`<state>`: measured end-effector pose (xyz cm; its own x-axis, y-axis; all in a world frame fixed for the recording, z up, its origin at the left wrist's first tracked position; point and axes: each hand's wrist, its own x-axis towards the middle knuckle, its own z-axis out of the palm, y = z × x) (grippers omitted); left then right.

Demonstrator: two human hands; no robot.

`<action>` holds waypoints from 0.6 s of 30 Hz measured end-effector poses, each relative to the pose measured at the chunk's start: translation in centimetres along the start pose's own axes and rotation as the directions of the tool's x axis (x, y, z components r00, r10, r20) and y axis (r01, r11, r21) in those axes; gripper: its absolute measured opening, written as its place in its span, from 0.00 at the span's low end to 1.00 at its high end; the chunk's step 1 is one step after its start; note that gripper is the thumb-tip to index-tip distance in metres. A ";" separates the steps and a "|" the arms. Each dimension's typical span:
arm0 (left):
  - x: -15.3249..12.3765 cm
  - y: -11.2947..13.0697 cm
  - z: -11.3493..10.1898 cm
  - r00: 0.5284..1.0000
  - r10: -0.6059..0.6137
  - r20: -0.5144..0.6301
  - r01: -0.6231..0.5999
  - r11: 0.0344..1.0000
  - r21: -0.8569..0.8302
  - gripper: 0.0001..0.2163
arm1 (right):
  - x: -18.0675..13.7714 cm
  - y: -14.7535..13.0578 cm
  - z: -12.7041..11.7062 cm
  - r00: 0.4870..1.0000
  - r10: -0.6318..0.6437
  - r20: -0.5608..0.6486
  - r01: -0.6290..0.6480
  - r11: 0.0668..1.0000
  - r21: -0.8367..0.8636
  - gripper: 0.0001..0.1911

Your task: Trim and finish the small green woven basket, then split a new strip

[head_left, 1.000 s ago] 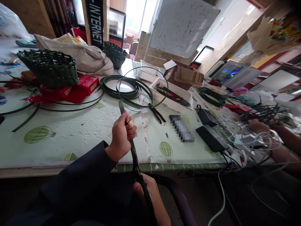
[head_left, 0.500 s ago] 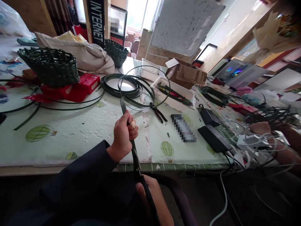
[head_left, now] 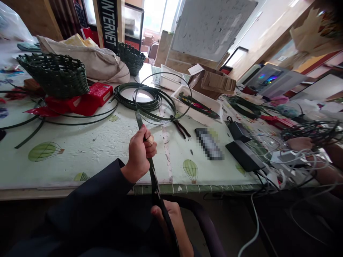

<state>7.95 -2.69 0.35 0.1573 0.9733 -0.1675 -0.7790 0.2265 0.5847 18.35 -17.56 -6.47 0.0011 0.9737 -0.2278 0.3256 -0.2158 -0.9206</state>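
Observation:
My left hand (head_left: 139,150) is closed around a dark green plastic strap (head_left: 139,119), whose patterned end sticks up past the thumb. Below the fist the strap runs down to the blades of a pair of scissors (head_left: 157,189), near the table's front edge. My right hand (head_left: 171,223) is wrapped around the black scissor handles, low in the view, with the blades pointing up along the strap. Beyond my left hand lies a coil of the same green strap (head_left: 128,106). A pair of pliers (head_left: 182,129) rests to its right.
A woven green basket (head_left: 53,76) stands on red boxes (head_left: 98,94) at left, another basket (head_left: 131,59) farther back. White trays (head_left: 197,116), a cardboard box (head_left: 217,84), black blocks (head_left: 245,157) and tangled cables are on the right. Another person's hands (head_left: 300,143) are at the far right.
My right hand and the scissors have shifted slightly left and up along the strap. The left hand keeps its grip. The other person's hands at the right have moved a little.

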 end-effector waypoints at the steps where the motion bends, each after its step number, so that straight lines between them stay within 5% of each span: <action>1: 0.0 0.0 0.0 1.000 -0.006 0.005 0.006 1.000 0.000 0.15 | 0.0 0.3 0.0 1.000 0.013 0.025 -0.013 1.000 0.015 0.31; 7: 0.9 1.1 -0.2 0.994 -0.102 0.040 0.104 0.993 -0.049 0.14 | -0.2 1.9 -0.8 0.995 0.065 0.080 -0.067 0.997 0.028 0.30; 18: 1.5 0.7 -0.6 0.998 -0.066 -0.021 0.065 0.997 -0.042 0.14 | -1.1 2.3 -0.4 0.993 0.110 0.047 -0.109 0.993 -0.034 0.29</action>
<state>7.28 -1.13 0.01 0.1953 0.9552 -0.2224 -0.7917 0.2873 0.5391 19.44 -19.06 -8.23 -0.0072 0.9395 -0.3425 0.3555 -0.3177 -0.8790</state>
